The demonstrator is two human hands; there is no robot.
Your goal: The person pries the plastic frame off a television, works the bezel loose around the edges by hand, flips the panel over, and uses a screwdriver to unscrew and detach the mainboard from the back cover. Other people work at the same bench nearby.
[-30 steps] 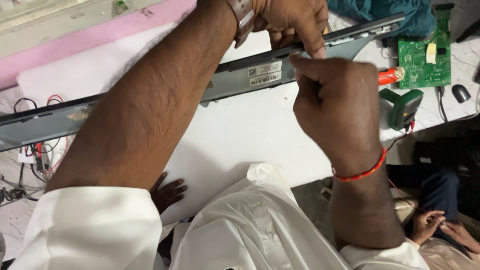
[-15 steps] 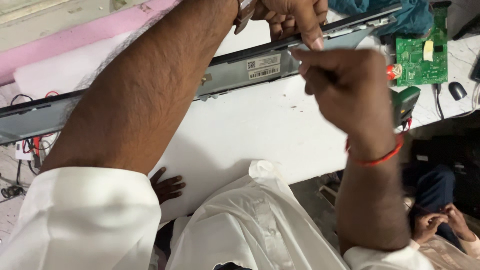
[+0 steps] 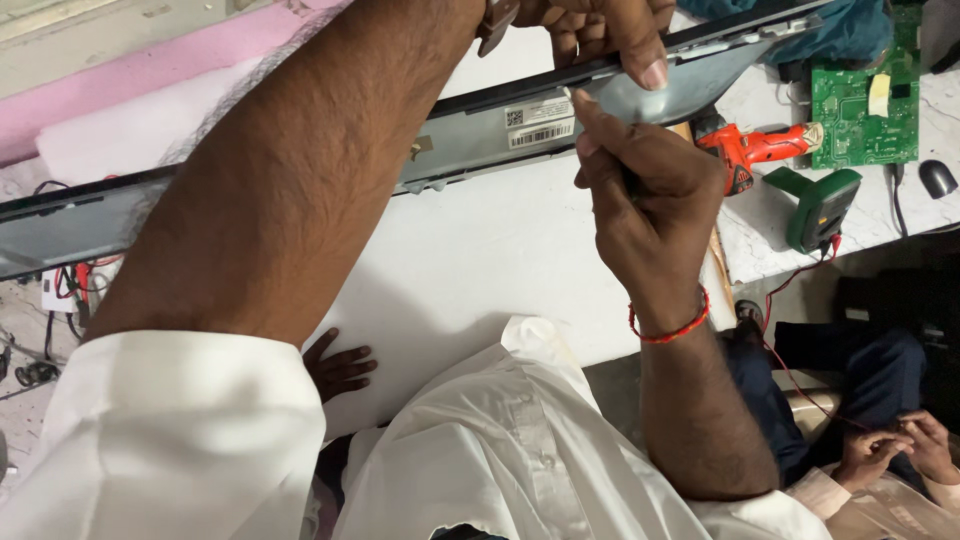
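Left hand (image 3: 600, 30) clamps grey panel (image 3: 480, 135) top edge; right hand (image 3: 640, 200), fist closed, fingers pinched, touches panel just below.

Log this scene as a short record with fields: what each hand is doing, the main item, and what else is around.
Left hand: left hand grips the top edge of the panel
Right hand: right hand closed in a fist at the panel's edge; any tool inside is hidden
Panel: long, grey, tilted over a white sheet
Bench items: red tool, green meter, green circuit board
Others: a person's hands at lower right
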